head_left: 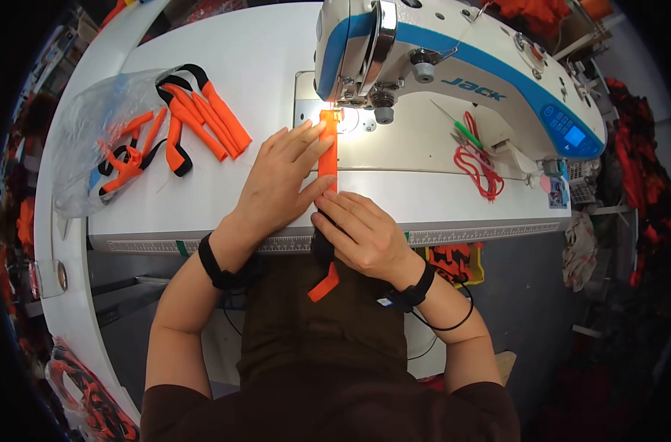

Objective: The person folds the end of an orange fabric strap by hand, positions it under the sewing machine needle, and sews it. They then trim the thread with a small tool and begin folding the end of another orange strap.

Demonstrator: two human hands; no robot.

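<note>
1. Orange strap (328, 151) lies flat on the white counter (262, 59), long axis 12–6 o'clock. Far end points at 12, under the presser foot of the Jack sewing machine (453, 74); near end runs off the counter's front edge at 6 and hangs down, with its tail visible below the hands.
2. Left hand (280, 180): open, palm down, fingers spread and extended toward 1 o'clock, fingertips pressing on the strap from its 9 o'clock side.
3. Right hand (361, 232): partly curled, fingers pinching the strap at the counter's front edge, just at 5 o'clock of the left hand. The two hands nearly touch.
4. Pile of finished orange-and-black straps (199, 114) at 10 o'clock, beside a clear plastic bag (92, 140) holding more.
5. Red cord (479, 166) and green-handled tool (464, 132) at 3 o'clock of the needle.
</note>
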